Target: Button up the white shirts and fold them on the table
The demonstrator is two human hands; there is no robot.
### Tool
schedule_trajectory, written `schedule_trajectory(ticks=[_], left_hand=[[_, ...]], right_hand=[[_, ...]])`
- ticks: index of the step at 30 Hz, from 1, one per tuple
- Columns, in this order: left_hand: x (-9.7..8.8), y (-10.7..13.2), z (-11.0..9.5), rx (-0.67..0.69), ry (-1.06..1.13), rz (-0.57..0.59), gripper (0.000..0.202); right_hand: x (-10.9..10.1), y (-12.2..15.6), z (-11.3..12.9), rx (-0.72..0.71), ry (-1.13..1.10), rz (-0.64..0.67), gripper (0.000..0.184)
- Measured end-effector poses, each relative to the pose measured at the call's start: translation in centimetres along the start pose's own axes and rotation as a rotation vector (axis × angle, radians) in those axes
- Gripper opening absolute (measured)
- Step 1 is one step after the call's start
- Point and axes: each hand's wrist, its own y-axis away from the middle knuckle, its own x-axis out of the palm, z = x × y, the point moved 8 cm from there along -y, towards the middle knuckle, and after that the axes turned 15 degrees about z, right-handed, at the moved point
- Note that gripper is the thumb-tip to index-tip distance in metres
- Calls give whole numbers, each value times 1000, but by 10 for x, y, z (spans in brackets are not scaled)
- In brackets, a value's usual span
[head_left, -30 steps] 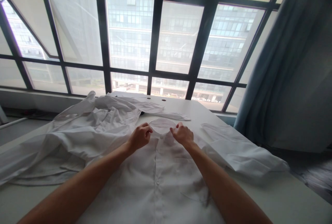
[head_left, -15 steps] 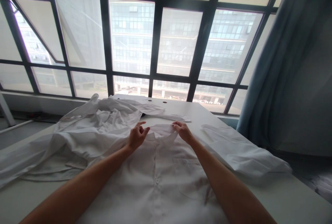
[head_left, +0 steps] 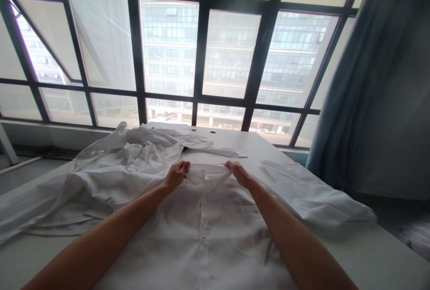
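A white button-up shirt [head_left: 201, 245] lies front side up on the table, its collar toward the window. My left hand [head_left: 177, 174] is closed on the left side of the shirt collar [head_left: 211, 169]. On the collar's right side, my right hand [head_left: 237, 171] pinches the fabric. The collar is stretched between the two hands, slightly raised. A row of buttons runs down the shirt's middle, and a chest pocket shows to the right, partly behind my right forearm. The shirt's right sleeve [head_left: 312, 200] spreads out on the table.
A heap of crumpled white garments [head_left: 134, 151] covers the left side of the white table [head_left: 379, 254]. Beyond the table stands a large dark-framed window [head_left: 198, 57]. A blue-grey curtain [head_left: 356, 84] hangs at the right.
My left hand has closed its fingers on the left side of the collar; before, they were apart. The collar now looks more spread between both hands. My right hand stays at its side.
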Motion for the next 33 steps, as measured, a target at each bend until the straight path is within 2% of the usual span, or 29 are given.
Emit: schedule_trajectory(ticks=[2,5,8,9,11,14,17,22,25,29,33], left_hand=[[5,0,2,-4,227,42,49],[16,1,-3,-13,463,148,71],[26,5,-11,-29,565,245,78],[30,6,-14,-29,589,273,79],[35,7,-19,-16,627,329,81],[40,8,-26,9,648,405,81],[38,7,-30,21,589,430,74],[24,5,-30,-61,235,367,56],[26,7,-28,-162,77,437,54],[35,10,-20,-244,42,564,49],[37,9,-20,-157,-124,583,41]], right_hand=[[-4,0,-3,18,32,-11,30],[-10,3,-3,44,120,-69,28],[-13,8,13,-6,301,-185,10],[-10,10,23,-60,365,-204,20],[3,13,42,-180,421,-169,34],[25,12,55,-251,359,-14,22],[35,11,57,-245,341,57,37],[22,8,50,-209,282,-59,38],[20,6,47,-201,216,-73,38],[23,4,43,-202,73,-47,36],[32,-1,35,-175,-133,21,38]])
